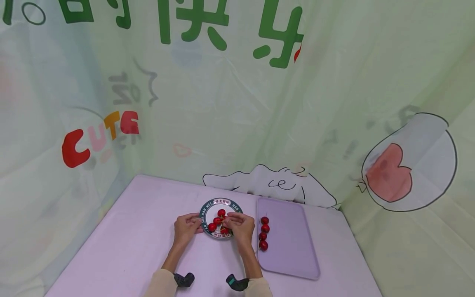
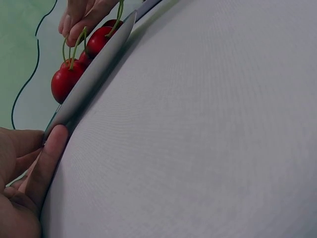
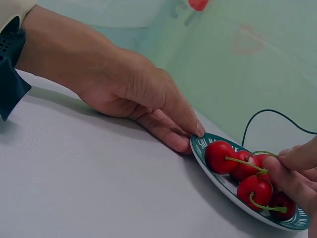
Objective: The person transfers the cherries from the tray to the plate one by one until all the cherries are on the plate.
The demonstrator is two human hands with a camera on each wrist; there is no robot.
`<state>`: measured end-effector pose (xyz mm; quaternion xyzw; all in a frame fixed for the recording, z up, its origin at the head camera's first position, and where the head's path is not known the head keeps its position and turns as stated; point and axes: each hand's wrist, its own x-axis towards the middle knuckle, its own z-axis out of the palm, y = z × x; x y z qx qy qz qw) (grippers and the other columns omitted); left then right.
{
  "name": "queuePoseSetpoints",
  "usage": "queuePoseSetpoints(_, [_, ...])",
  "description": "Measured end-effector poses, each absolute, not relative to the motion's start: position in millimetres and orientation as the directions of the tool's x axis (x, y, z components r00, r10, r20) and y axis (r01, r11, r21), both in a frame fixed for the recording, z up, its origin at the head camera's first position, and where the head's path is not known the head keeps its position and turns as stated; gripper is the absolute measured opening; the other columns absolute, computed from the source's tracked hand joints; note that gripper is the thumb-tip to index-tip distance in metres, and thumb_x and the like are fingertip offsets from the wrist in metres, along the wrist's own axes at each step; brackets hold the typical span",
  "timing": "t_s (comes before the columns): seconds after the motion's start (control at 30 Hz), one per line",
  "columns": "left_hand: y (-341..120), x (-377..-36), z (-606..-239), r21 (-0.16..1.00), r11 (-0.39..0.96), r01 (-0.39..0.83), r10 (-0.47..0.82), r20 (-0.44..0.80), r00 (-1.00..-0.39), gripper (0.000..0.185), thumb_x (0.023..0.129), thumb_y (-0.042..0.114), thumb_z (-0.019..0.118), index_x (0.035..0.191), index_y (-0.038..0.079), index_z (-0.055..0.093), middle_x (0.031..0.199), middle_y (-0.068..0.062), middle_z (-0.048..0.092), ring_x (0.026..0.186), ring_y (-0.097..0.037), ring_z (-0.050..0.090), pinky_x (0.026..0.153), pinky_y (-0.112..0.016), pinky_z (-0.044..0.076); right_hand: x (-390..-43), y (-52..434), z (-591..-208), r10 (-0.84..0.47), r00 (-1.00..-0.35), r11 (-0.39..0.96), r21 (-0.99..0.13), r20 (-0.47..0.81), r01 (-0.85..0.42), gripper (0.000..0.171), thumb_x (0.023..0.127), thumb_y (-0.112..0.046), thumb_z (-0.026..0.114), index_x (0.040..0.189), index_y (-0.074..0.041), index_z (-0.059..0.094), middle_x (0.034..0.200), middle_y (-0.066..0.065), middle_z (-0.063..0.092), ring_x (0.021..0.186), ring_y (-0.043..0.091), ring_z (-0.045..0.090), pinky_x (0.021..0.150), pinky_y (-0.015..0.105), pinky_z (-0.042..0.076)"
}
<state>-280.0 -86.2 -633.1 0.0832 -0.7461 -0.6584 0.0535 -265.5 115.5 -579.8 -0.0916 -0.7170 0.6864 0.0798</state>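
Left hand [image 1: 187, 228] flat, fingers touching plate [image 1: 206, 208] rim; I see right hand [image 1: 241, 227] pinching cherry [image 3: 255, 190] stems.

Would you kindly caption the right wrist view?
Left hand steadies the plate while right hand pinches a cherry stem.
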Motion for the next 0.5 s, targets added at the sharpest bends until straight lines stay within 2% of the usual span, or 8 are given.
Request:
queuePoseSetpoints(0.2, [-85.9,-280.1,-632.4,0.992,0.116,-0.044,-0.190,-0.022,-0.982,0.031,0.104,0.007,0.073,0.133,-0.003,0.074,0.091,-0.015,0.080,0.069,-0.014,0.077,0.065,-0.018,0.066,-267.7,116.9,-582.4,0.219,-0.976,0.034,-0.999,-0.017,0.025,0.022,0.096,0.001,0.080,0.117,0.006,0.079,0.104,0.022,0.083,0.085,0.026,0.084,0.075,0.025,0.070])
queuePoseSetpoints(0.5, [-85.6,-280.0,-631.9,0.991,0.126,-0.052,-0.192,-0.027,-0.981,0.031,0.104,0.007,0.073,0.134,-0.003,0.074,0.090,-0.015,0.079,0.069,-0.015,0.078,0.065,-0.018,0.066,-264.5,116.8,-579.6,0.178,-0.984,0.076,-0.997,0.003,0.010,0.021,0.095,0.003,0.080,0.116,0.006,0.080,0.105,0.024,0.083,0.084,0.023,0.084,0.074,0.024,0.070])
